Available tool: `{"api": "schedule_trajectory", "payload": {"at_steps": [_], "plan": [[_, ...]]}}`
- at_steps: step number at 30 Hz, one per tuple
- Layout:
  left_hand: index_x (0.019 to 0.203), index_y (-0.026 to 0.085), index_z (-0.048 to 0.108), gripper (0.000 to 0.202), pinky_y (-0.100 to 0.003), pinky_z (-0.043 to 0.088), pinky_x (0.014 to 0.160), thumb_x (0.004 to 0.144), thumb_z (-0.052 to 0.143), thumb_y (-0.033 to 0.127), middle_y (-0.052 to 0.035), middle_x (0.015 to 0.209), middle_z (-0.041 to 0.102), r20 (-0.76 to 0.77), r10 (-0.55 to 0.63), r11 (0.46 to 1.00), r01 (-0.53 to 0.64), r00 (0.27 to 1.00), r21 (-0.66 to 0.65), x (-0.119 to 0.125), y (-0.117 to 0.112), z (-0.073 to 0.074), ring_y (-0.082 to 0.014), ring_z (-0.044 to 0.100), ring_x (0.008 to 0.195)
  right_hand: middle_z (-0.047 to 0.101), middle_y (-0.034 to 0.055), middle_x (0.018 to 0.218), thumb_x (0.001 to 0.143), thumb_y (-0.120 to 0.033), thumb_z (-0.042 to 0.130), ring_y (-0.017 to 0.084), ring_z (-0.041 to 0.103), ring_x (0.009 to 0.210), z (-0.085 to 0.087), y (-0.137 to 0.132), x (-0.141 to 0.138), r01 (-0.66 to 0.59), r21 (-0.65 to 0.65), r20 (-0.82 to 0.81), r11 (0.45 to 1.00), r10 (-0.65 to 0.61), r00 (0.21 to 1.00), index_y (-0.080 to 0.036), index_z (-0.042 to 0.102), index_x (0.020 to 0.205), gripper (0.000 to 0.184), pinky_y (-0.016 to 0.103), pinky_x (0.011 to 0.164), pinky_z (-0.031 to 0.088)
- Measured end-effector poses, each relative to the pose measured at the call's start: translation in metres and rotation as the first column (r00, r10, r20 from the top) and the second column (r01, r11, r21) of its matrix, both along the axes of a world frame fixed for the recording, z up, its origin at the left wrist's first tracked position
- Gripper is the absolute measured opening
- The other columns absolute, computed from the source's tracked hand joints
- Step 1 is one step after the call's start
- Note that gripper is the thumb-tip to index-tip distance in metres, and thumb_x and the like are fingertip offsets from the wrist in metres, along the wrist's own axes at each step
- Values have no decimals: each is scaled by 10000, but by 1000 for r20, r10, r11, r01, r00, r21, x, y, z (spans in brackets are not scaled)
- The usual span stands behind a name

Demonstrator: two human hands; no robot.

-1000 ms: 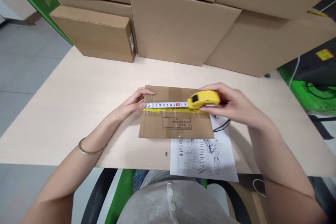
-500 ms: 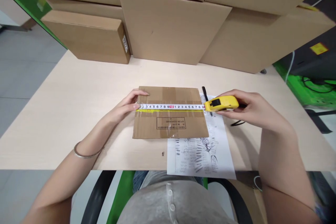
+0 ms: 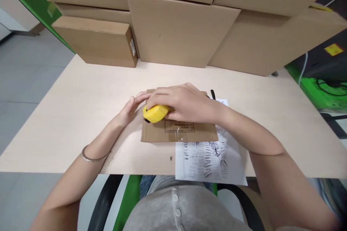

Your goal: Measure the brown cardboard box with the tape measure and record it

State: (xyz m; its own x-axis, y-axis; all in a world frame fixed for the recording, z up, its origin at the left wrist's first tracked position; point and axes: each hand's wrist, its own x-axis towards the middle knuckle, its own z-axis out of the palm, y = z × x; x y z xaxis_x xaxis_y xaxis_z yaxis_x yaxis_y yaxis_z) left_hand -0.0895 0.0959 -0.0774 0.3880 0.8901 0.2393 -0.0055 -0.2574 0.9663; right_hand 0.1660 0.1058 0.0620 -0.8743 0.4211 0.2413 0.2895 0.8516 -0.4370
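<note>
A small flat cardboard box (image 3: pixel 159 134) lies on the table in front of me, with clear tape and a printed label on top. My right hand (image 3: pixel 184 101) reaches across it, fingers wrapped round a yellow tape measure (image 3: pixel 156 114) near the box's left side. No blade shows out of the tape measure's case. At the box's left edge is my left hand (image 3: pixel 132 108), fingers stretched onto the far left corner and thumb raised. The fingertips of the left hand are partly hidden behind the right hand.
Under the box's right side lies a sheet of paper (image 3: pixel 211 164) with handwriting, overhanging the table's front edge. A black pen (image 3: pixel 213 94) pokes out beyond the box. Large cardboard boxes (image 3: pixel 176 32) stand stacked along the back, with a smaller carton (image 3: pixel 100 43) at the left.
The blade that stretched across the box has gone back into the tape measure. My right hand has carried the tape measure left over the box. My left thumb has lifted off the blade's end.
</note>
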Motion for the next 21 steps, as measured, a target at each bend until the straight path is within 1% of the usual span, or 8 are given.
{"api": "schedule_trajectory", "payload": {"at_steps": [3, 5, 7, 9, 12, 15, 18, 21], "plan": [[1430, 285, 646, 617, -625, 214, 1327, 1057, 334, 665, -87, 1667, 450, -281, 139, 961, -62, 950, 268, 2, -10, 28, -359, 282, 1620, 780, -11, 1201, 868, -133, 669, 182, 706, 1048, 15, -5, 31, -37, -101, -24, 994, 35, 999, -268, 721, 1096, 270, 290, 813, 438], [1477, 303, 583, 480, -618, 277, 1312, 1060, 500, 524, -84, 1660, 452, -367, 261, 889, -74, 893, 451, 12, -26, 55, -342, 293, 1620, 784, -4, 1126, 852, -134, 700, 169, 701, 990, 24, -11, 57, -75, -225, 9, 972, 79, 997, -256, 718, 1060, 242, 289, 835, 462], [1483, 287, 536, 460, -578, 379, 1280, 1046, 577, 425, -95, 1575, 544, -429, 251, 837, 27, 868, 546, 30, -46, 82, -305, 439, 1548, 777, 4, 1088, 845, -91, 688, 163, 683, 970, 27, -18, 76, -123, -339, 64, 933, 154, 986, -242, 714, 1055, 260, 289, 858, 476], [1450, 191, 505, 494, -538, 472, 1229, 1027, 618, 419, -163, 1498, 601, -545, 170, 798, 210, 821, 565, 50, -65, 98, -311, 508, 1500, 768, 12, 1076, 823, -23, 642, 168, 661, 978, 26, -25, 85, -150, -404, 111, 902, 211, 971, -233, 712, 1065, 328, 297, 877, 480], [1347, 102, 501, 488, -504, 622, 1058, 1044, 554, 481, -273, 1464, 598, -658, 130, 775, 337, 742, 534, 75, -84, 100, -358, 621, 1384, 757, 19, 1032, 789, 33, 557, 181, 628, 961, 20, -27, 86, -117, -417, 170, 902, 204, 964, -225, 703, 1062, 403, 313, 859, 475], [1246, 92, 552, 462, -567, 612, 1047, 1048, 514, 507, -325, 1437, 597, -685, 121, 716, 415, 718, 561, 83, -89, 87, -424, 628, 1361, 735, 17, 965, 761, 43, 528, 189, 598, 924, 16, -21, 83, -68, -374, 201, 925, 153, 968, -217, 683, 1021, 399, 313, 813, 460], [1361, 147, 571, 447, -618, 568, 1080, 1050, 521, 464, -303, 1470, 577, -717, 138, 652, 482, 683, 585, 82, -88, 78, -455, 567, 1423, 714, 20, 953, 715, 71, 518, 193, 581, 912, 14, -13, 80, -84, -351, 206, 933, 164, 965, -217, 661, 977, 415, 309, 786, 450], [1526, 282, 505, 487, -613, 551, 1092, 1060, 502, 423, -241, 1494, 576, -755, 124, 628, 538, 644, 562, 82, -86, 78, -432, 551, 1446, 700, 28, 986, 703, 92, 488, 198, 577, 935, 11, -6, 77, -122, -336, 204, 934, 198, 959, -221, 658, 975, 448, 316, 804, 460]]}}
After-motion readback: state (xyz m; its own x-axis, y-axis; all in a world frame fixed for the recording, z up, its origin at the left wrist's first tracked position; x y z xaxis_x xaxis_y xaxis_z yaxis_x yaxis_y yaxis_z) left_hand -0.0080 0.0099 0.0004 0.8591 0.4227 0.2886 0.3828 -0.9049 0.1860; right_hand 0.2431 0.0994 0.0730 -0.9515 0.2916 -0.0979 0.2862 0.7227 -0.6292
